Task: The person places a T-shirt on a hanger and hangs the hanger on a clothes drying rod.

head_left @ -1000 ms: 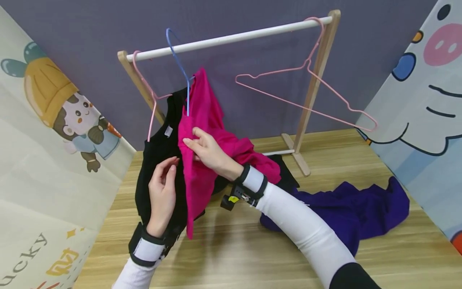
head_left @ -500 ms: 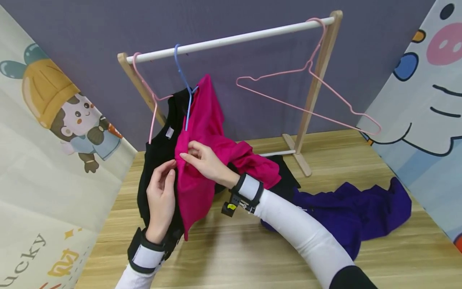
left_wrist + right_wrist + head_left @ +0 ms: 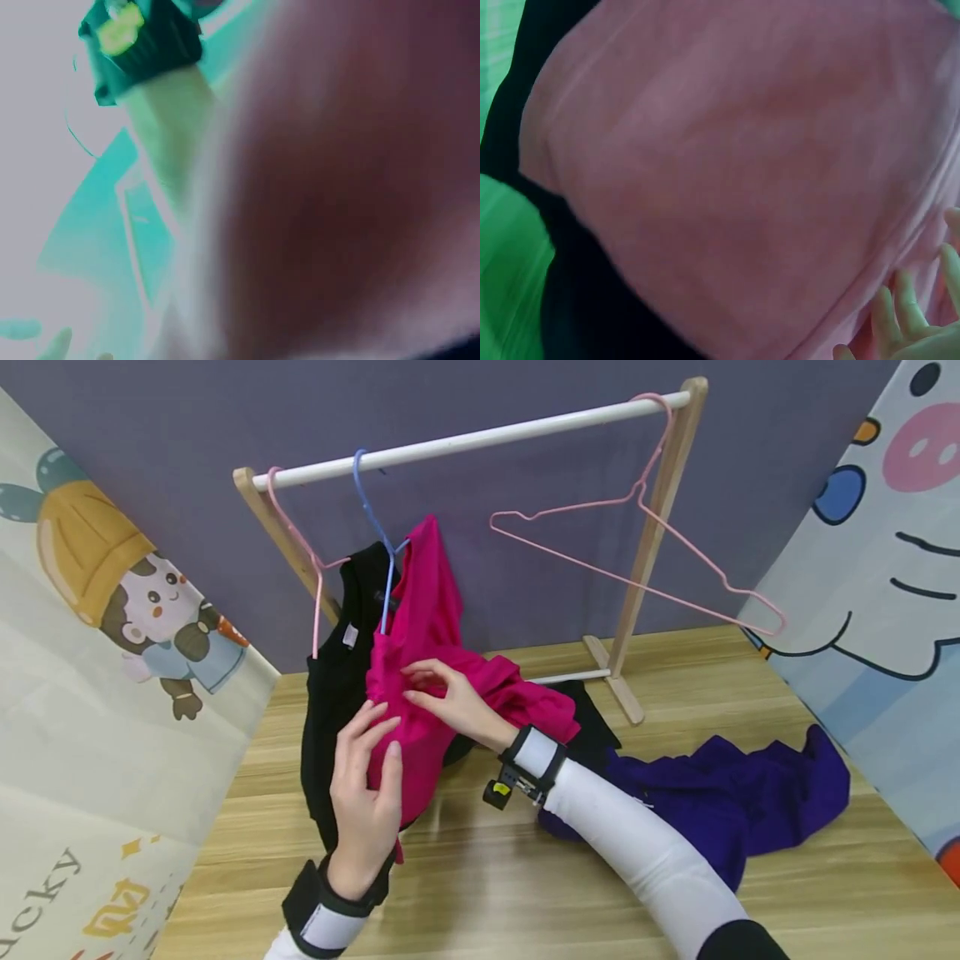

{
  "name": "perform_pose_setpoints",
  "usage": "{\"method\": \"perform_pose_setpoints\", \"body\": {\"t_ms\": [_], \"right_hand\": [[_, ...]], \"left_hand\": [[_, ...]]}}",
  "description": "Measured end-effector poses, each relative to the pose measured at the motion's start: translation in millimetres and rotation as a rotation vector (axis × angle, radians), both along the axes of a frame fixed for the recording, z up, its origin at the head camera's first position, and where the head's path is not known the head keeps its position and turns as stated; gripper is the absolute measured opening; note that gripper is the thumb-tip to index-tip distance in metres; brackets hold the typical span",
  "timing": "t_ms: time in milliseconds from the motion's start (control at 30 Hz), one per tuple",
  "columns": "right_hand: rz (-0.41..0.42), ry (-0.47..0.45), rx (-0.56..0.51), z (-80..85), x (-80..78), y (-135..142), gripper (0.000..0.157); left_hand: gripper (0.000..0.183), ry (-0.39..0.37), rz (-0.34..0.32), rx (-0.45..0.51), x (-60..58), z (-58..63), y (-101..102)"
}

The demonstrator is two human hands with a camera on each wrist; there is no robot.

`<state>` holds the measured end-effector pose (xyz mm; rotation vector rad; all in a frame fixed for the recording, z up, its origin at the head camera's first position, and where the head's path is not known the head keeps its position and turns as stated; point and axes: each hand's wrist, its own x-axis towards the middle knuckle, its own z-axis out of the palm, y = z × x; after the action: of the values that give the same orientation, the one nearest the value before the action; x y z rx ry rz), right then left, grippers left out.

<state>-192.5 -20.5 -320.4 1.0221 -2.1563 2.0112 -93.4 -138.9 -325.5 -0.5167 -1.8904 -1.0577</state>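
A magenta garment (image 3: 431,602) hangs from a blue hanger (image 3: 387,585), whose hook is over the rack's bar. My right hand (image 3: 459,708) is at the front of the garment, thumb and fingers apart over the cloth. Lower and to the left, my left hand (image 3: 366,806) has its fingers spread, fingertips overlapping the garment's left edge. In the right wrist view the cloth (image 3: 742,165) looks dull pink and fills most of the picture, with spread fingers at the lower right. A blurred shape covers much of the left wrist view, beside a dark wrist strap (image 3: 161,45).
Behind the magenta garment, a black sleeveless top (image 3: 330,693) hangs on a pink hanger (image 3: 313,560). Another pink hanger (image 3: 570,558) hangs bare at the right of the white bar (image 3: 480,439). A purple garment (image 3: 720,793) lies crumpled on the wooden table (image 3: 480,893).
The blue hanger has come down so its hook sits on the bar. My left hand has opened out over the cloth's edge. My right hand has lowered and its pinch has loosened.
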Motion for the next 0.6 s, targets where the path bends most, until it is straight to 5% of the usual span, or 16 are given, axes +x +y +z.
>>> {"method": "perform_pose_setpoints", "body": {"t_ms": [267, 433, 600], "right_hand": [[-0.064, -0.012, 0.083, -17.4, -6.0, 15.9, 0.032], [-0.106, -0.043, 0.107, -28.7, -9.3, 26.4, 0.031], [-0.132, -0.090, 0.109, -56.9, -24.1, 40.9, 0.029]], "left_hand": [[0.030, -0.037, -0.119, -0.078, 10.9, -13.8, 27.7], [0.029, -0.119, -0.128, -0.066, 7.6, -29.1, 39.0], [0.025, -0.199, -0.138, -0.042, 1.3, -42.7, 46.7]]}}
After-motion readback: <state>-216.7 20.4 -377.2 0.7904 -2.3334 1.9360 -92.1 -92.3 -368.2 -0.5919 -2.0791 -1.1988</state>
